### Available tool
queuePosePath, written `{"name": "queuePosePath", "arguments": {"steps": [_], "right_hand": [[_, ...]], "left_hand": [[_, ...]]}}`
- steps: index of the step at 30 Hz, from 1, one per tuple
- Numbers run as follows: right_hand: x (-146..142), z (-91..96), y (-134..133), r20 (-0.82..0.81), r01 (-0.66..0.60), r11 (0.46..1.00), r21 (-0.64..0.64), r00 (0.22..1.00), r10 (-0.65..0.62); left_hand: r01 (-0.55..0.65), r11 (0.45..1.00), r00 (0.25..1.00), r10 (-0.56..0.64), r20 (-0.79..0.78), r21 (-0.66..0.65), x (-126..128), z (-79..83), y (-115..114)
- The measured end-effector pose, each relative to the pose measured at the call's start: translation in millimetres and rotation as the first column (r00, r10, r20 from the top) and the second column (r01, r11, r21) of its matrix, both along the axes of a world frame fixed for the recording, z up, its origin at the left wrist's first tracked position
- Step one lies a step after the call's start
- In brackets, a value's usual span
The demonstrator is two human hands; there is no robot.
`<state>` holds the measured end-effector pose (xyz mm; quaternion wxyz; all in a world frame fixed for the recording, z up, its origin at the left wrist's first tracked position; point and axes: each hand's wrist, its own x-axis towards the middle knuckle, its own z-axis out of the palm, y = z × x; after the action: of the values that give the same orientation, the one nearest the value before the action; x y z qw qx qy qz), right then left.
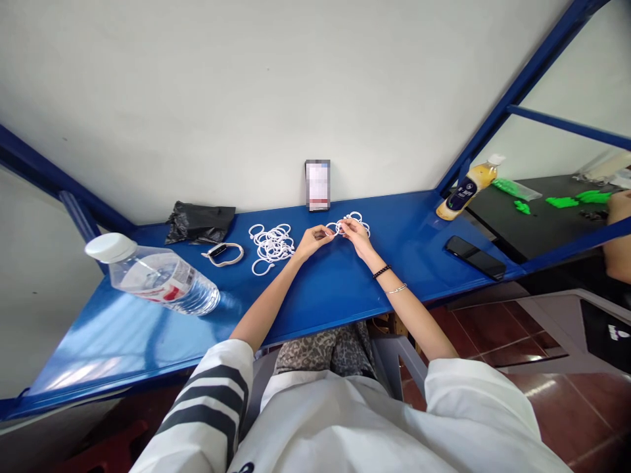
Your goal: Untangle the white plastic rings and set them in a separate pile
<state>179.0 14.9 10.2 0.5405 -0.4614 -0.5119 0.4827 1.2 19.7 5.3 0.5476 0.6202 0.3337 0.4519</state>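
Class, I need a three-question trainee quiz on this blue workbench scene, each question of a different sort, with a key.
1. True or false: the left hand and right hand together pinch a white ring.
2. What lies just left of the ring pile? A. wristband watch B. juice bottle C. scissors
3. Fill in: the black phone lies toward the ____ end of the table.
Key: 1 true; 2 A; 3 right.
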Motion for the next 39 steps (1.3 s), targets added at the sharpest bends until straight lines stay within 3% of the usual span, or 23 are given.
{"name": "queuePosePath", "arguments": {"steps": [6,13,19,26,32,39], "right_hand": [[-1,-1.2,1,-0.018,-0.012,1.000,0.017,1.000,0.012],[2,-4.2,5,0.002,-0.013,1.000,0.028,1.000,0.013],[4,-6.7,7,-0.027,0.011,1.000,0.017,1.000,-0.010],[1,-5.6,5,-0.014,0.015,0.999,0.040,1.000,-0.015],[2,-5.9,4,-0.026,0.005,0.999,0.047,1.000,-0.004],[0,-3.1,2,-0.016,0.033,0.998,0.050,0.999,-0.032]], "left_hand": [[-0.014,0.998,0.998,0.017,-0.054,0.063,3,-5.1,2],[-0.056,0.954,0.981,0.107,-0.159,0.295,7,-8.9,1],[-0.192,0.886,0.941,0.289,-0.178,0.422,9,-12.4,3],[-0.207,0.794,0.889,0.397,-0.228,0.572,9,-13.6,1],[-0.185,0.746,0.843,0.455,-0.287,0.640,9,-13.4,-2],[-0.200,0.742,0.833,0.472,-0.288,0.640,10,-14.5,-2]]}}
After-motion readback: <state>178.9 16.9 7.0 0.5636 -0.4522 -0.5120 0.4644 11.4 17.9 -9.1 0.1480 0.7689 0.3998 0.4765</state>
